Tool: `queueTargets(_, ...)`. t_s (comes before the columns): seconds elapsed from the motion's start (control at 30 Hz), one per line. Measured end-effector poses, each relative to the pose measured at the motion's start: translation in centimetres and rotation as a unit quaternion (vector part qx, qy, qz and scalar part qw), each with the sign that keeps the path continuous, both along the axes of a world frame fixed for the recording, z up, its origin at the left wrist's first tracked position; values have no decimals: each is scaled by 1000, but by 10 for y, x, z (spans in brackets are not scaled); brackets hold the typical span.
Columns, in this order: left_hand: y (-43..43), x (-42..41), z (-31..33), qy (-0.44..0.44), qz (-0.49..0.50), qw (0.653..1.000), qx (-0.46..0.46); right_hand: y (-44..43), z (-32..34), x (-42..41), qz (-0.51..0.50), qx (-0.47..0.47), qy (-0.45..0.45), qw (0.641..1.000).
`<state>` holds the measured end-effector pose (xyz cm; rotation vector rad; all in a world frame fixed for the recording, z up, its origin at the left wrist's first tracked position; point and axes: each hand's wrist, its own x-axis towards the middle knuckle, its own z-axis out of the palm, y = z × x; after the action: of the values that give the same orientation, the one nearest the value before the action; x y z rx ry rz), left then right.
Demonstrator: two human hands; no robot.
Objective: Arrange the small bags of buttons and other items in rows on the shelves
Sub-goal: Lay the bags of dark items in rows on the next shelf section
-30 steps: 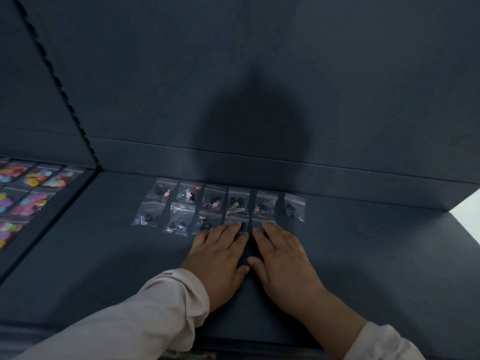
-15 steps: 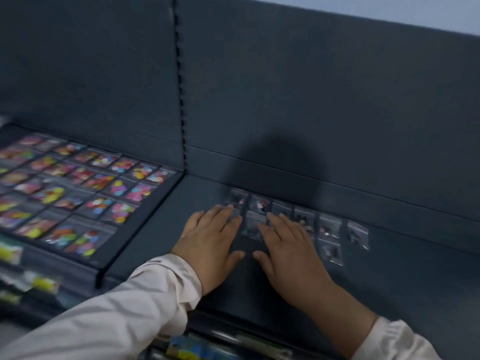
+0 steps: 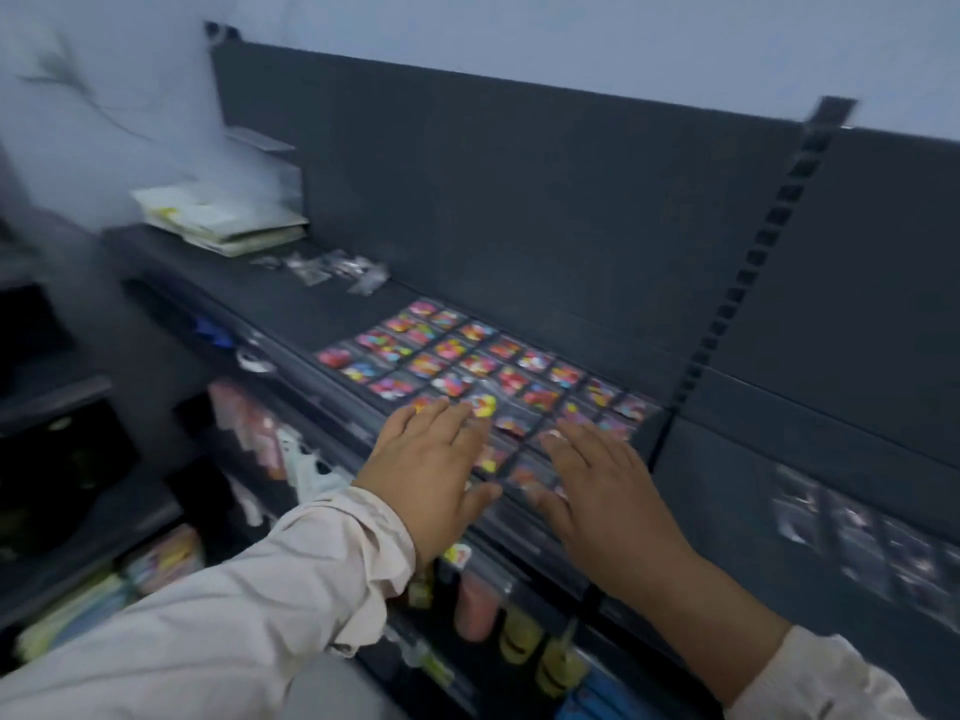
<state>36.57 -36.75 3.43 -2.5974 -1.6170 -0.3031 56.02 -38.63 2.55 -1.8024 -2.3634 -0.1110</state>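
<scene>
Frame is motion-blurred. Both hands are seen flat, palms down, fingers spread, nothing pinched: left hand (image 3: 434, 472) at 6 o'clock of the grid, right hand (image 3: 597, 485) just beside it at 3 o'clock. Fingertips are laid over the near rows of the colourful button bags (image 3: 467, 363), small clear glossy squares set in rows on the dark matte shelf (image 3: 270, 298). Contact cannot be confirmed through blur. A loose heap of clear bags (image 3: 337, 267) is seen at 11 o'clock, a stack of pale flat packets (image 3: 223, 218) beyond it. Darker bags (image 3: 862, 543) lie in rows on the next shelf at 3 o'clock, past the slotted upright (image 3: 748, 262). Hanging packets (image 3: 519, 636) are seen below the shelf edge. Pale sleeves (image 3: 234, 615) are crumpled.
</scene>
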Motion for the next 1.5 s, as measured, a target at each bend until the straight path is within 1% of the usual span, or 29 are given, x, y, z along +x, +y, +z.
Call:
queueTargets(0.17,9,-102,7,25,59,998,-12,27,15,-97,48,-44,15,998)
queueTargets(0.27,19,-143,13,1,85,996,-21,49,24,-139,74,-43,15,996)
queueTargets(0.47,60,-201,10,-43,142,988,-32,104,25,-195,98,-59,22,993)
queueTargets(0.6,103,-231,9,-41,158,986,-44,157,19,-222,110,-52,44,992)
queueTargets(0.73,164,-258,9,-31,176,983,-43,222,14,-246,109,-51,63,991)
queueTargets(0.93,259,-286,9,-21,198,978,-54,316,13,-276,83,-89,80,989)
queueTargets(1.1,329,-307,7,-46,214,972,-90,378,16,-302,67,-128,102,984)
queueTargets(1.23,392,-326,1,-67,232,964,-110,426,12,-324,21,-139,129,982)
queueTargets(1.37,457,-345,-6,-112,304,938,-124,471,-3,-349,-56,-156,182,969)
queueTargets(1.43,490,-356,-15,-108,337,921,-163,493,-14,-361,-98,-166,208,959)
queueTargets(1.5,520,-369,-26,-117,365,898,-214,511,-23,-373,-135,-176,215,951)
